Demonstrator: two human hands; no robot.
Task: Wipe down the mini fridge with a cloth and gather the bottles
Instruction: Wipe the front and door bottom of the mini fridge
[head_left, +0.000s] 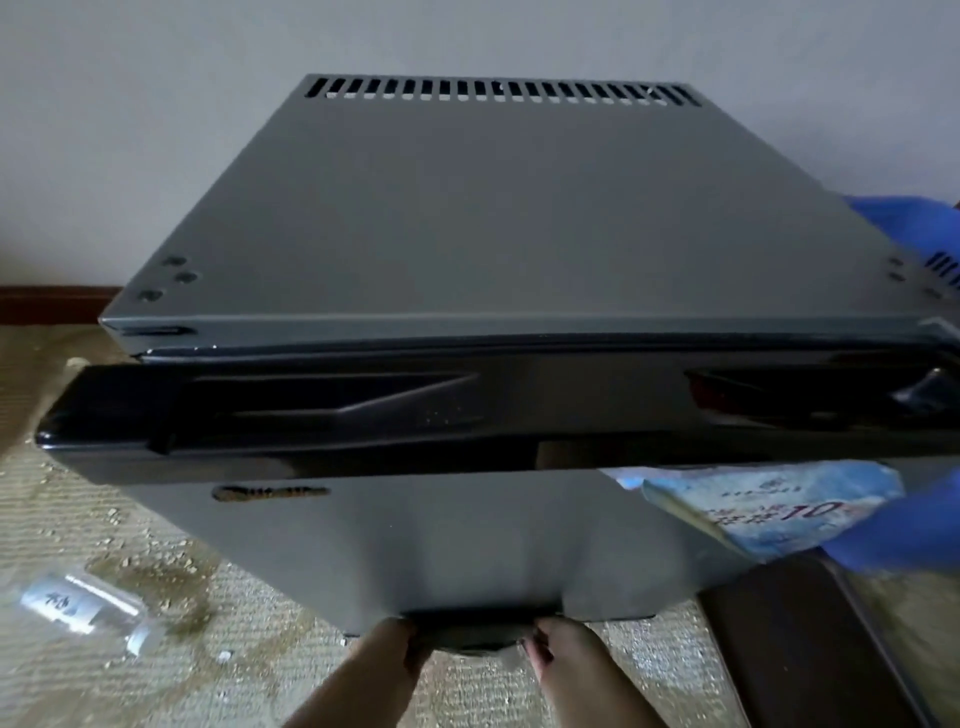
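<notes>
— On the woven mat (249, 675), hard by the pale wall (156, 104), what does the head view show?
— The mini fridge (493, 218), seen from above and in front. Its grey top has a row of vent slots (498, 93) along the back edge. The door (415, 551) faces the camera, glossy black along its top and grey below.
— And the hands?
— Both wear blue gloves, and both sit at the frame's right edge. The right hand (904, 535) grips a printed blue pack (769, 509), flat, with a red "10" on it, held in front of the door's upper right part. Whether that is a folded cloth or a packet I cannot tell.
— The other one?
— The left hand (904, 223) lies against the right rim of the fridge top, cut off by the frame. Loose or clenched, I cannot tell. Which glove belongs to which side is not certain from this angle either.
— Any bottles?
— One clear bottle (83, 608) with a white label lies on its side on the mat, left of the door and apart from it. Pale crumbs (171, 561) are scattered near it.
— And lowest down?
— What look like two bare feet, the left foot (384, 660) and the right foot (566, 660), toes touching the fridge's dark base (472, 631). A dark brown wooden piece (805, 665) lies at the lower right.
</notes>
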